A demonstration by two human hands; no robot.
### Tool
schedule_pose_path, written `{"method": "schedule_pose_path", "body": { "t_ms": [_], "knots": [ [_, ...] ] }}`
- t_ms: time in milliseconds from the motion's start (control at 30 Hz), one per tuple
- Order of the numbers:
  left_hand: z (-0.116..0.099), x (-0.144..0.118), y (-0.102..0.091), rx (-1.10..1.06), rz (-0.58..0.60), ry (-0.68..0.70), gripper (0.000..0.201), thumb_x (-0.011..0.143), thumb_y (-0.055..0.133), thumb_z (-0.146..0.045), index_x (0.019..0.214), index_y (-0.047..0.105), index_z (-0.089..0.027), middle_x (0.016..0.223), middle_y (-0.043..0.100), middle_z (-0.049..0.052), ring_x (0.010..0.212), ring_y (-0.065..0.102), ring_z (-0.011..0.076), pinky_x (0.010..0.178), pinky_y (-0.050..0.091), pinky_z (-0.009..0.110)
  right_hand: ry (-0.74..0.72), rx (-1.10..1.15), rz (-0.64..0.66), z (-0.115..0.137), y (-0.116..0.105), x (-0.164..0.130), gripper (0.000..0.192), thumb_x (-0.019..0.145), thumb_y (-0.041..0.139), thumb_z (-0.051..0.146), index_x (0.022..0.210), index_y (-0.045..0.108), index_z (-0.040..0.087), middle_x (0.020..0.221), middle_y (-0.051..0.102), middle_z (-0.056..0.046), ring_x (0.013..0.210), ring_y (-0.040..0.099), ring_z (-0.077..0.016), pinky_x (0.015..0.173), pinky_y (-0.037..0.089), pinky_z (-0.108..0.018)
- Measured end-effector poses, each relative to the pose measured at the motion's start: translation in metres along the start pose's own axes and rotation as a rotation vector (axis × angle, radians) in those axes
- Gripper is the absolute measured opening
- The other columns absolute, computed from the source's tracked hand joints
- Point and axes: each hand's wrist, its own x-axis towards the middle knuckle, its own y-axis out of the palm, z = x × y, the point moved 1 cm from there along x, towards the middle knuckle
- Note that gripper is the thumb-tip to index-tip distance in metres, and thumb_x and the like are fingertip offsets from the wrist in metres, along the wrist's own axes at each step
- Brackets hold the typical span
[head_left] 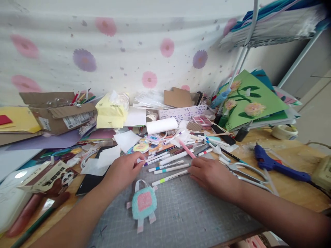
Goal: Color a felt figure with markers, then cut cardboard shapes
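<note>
Marker row between two hands; fingers' hold unconfirmed

Work in hand, as judged: handling the markers (170, 177). They lie in a loose, slanting row on the gridded mat (186, 213), between the two hands and beyond the plush charm (144, 203). The left hand (126, 167) has its fingers curled at the row's left ends. The right hand (212, 175) is bent over the right ends, beside a pink stick (186, 148). Whether either hand grips anything cannot be told.

Recommended practice: steady the barrels at both ends with light, even pressure, since round pens are likely to roll. Work one marker at a time, and keep the right wrist off the nearby scissors (249, 174).

Containers: an open cardboard box (72, 119) at the left holds pens and clear plastic pieces. A white box (188, 112) with handwriting on its front has brown card showing at its top. A yellow tissue pack (111, 110) shows white tissue at its top. The panda carton's (49, 177) contents are not visible.
</note>
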Motion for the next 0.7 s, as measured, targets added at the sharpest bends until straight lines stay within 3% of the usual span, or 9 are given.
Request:
{"method": "schedule_pose_path", "body": {
  "t_ms": [167, 333, 467, 567, 700],
  "knots": [
    [-0.002, -0.001, -0.001, 0.021, 0.013, 0.034, 0.021, 0.087, 0.045, -0.029, 0.093, 0.064, -0.022, 0.101, 0.068, 0.006, 0.09, 0.061, 0.0247, 0.074, 0.041, 0.033, -0.024, 0.017, -0.004, -0.004, 0.001, -0.014, 0.016, 0.09, 0.051, 0.016, 0.082, 0.065, 0.018, 0.085, 0.066, -0.005, 0.075, 0.061, -0.0198, 0.065, 0.044, -0.03],
    [-0.009, -0.007, -0.005, -0.012, 0.11, 0.068, 0.019, 0.086, 0.047, -0.028, 0.082, 0.064, -0.022, 0.084, 0.068, 0.002, 0.08, 0.06, 0.0217, 0.069, 0.04, 0.029, -0.022, 0.035, -0.038, -0.007, -0.012, -0.005, 0.022, 0.094, 0.047, 0.018, 0.09, 0.069, 0.018, 0.09, 0.067, -0.007, 0.086, 0.062, -0.0201, 0.074, 0.045, -0.03],
    [-0.008, -0.01, -0.008, -0.082, 0.294, 0.102, 0.015, 0.082, 0.054, -0.031, 0.076, 0.066, -0.024, 0.072, 0.067, -0.001, 0.069, 0.06, 0.0187, 0.059, 0.038, 0.025, -0.042, 0.028, -0.045, -0.007, -0.025, 0.035, 0.023, 0.095, 0.048, 0.018, 0.091, 0.071, 0.018, 0.093, 0.068, -0.009, 0.091, 0.061, -0.0214, 0.079, 0.045, -0.031],
    [-0.005, -0.01, -0.012, -0.147, 0.383, 0.112, 0.012, 0.08, 0.057, -0.031, 0.077, 0.066, -0.024, 0.07, 0.066, -0.002, 0.068, 0.06, 0.0177, 0.057, 0.038, 0.023, -0.038, -0.003, -0.023, -0.008, -0.024, 0.074, 0.019, 0.094, 0.051, 0.018, 0.091, 0.07, 0.017, 0.096, 0.068, -0.009, 0.095, 0.062, -0.0226, 0.08, 0.048, -0.035],
    [-0.003, -0.012, -0.018, -0.229, 0.45, 0.125, 0.005, 0.073, 0.062, -0.027, 0.072, 0.065, -0.023, 0.064, 0.062, -0.003, 0.063, 0.056, 0.0166, 0.053, 0.035, 0.022, -0.025, -0.028, 0.003, -0.007, -0.01, 0.11, 0.025, 0.093, 0.057, 0.029, 0.115, 0.06, 0.017, 0.118, 0.062, -0.008, 0.098, 0.063, -0.0214, 0.082, 0.054, -0.042]
  ]
}}
